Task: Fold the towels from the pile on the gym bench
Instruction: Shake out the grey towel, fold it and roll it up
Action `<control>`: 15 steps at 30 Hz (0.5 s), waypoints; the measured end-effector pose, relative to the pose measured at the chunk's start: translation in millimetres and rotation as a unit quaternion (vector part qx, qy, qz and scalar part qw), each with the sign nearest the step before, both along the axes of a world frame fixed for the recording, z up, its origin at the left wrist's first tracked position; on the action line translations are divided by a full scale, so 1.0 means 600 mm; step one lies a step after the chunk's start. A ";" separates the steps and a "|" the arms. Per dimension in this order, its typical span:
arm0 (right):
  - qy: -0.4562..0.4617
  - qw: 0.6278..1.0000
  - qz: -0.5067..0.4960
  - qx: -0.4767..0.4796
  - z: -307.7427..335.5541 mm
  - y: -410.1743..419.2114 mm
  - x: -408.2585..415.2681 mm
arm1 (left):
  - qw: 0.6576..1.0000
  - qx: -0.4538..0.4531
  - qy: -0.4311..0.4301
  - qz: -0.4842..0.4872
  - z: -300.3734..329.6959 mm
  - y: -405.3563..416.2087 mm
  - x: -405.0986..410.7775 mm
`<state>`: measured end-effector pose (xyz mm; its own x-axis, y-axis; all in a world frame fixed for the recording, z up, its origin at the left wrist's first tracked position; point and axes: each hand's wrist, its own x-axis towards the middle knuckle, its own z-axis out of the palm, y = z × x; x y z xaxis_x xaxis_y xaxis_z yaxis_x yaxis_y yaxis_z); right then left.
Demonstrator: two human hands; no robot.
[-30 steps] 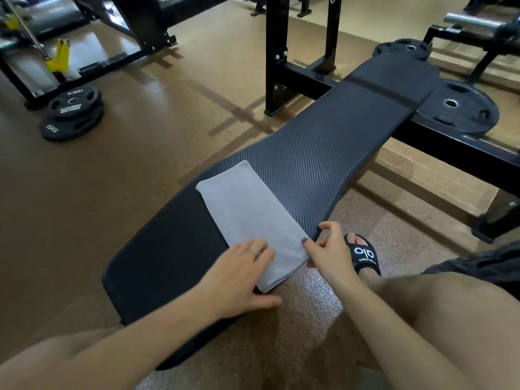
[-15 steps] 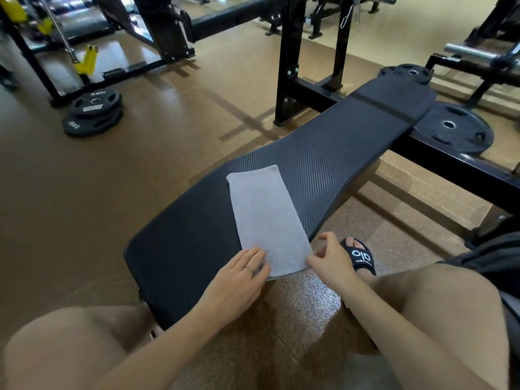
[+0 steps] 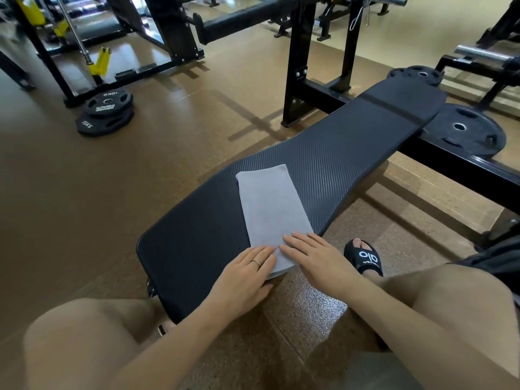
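1. While the surface [image 3: 323,164] runs from 7 toward 1 o'clock, the towel [image 3: 270,209] lies flat on its near half, already a narrow strip.
2. Left hand [image 3: 244,277] and right hand [image 3: 315,254], fingers straight, press its 6 o'clock end.
3. Next, probably: pinch that end and fold it toward 12.

Matt grey cloth towel [image 3: 271,205] on ribbed black bench [image 3: 337,161].
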<state>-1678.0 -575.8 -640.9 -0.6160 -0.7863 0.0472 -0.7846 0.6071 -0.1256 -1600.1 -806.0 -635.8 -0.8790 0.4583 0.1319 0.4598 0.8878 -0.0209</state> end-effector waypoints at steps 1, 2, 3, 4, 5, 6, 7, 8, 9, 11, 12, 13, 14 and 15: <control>-0.003 1.000 0.004 -0.020 0.006 0.000 -0.003 | 1.000 0.009 0.000 0.004 0.002 0.002 -0.004; -0.004 0.999 0.008 -0.037 0.014 0.001 -0.007 | 1.000 0.022 0.001 0.007 0.002 0.004 -0.008; -0.003 0.999 0.011 -0.052 0.023 0.001 -0.012 | 0.999 0.039 0.002 0.008 0.002 0.005 -0.012; -0.004 0.998 0.010 -0.065 0.033 0.000 -0.018 | 0.998 0.059 -0.001 0.012 0.002 0.005 -0.016; -0.015 0.997 0.001 -0.071 0.043 0.000 -0.024 | 0.997 0.078 -0.007 0.020 0.003 0.003 -0.019; -0.036 0.997 -0.012 -0.071 0.052 -0.001 -0.031 | 0.995 0.096 -0.018 0.034 0.006 0.001 -0.023; -0.059 0.995 -0.028 -0.070 0.058 0.000 -0.038 | 0.991 0.118 -0.033 0.050 0.011 -0.001 -0.026; -0.082 0.993 -0.045 -0.070 0.061 0.002 -0.044 | 0.986 0.145 -0.055 0.068 0.018 -0.003 -0.028; -0.111 0.989 -0.064 -0.073 0.062 0.006 -0.050 | 0.977 0.175 -0.082 0.086 0.025 -0.006 -0.031; -0.185 0.971 -0.115 -0.101 0.062 0.014 -0.061 | 0.958 0.231 -0.126 0.113 0.038 -0.014 -0.038; -0.226 0.954 -0.149 -0.128 0.064 0.015 -0.065 | 0.949 0.253 -0.141 0.121 0.043 -0.018 -0.043; -0.258 0.936 -0.182 -0.157 0.066 0.014 -0.069 | 0.941 0.274 -0.153 0.127 0.046 -0.021 -0.050; -0.275 0.920 -0.209 -0.185 0.067 0.011 -0.074 | 0.933 0.295 -0.159 0.134 0.046 -0.024 -0.056; -0.284 0.907 -0.232 -0.205 0.066 0.007 -0.080 | 0.924 0.316 -0.161 0.144 0.044 -0.027 -0.064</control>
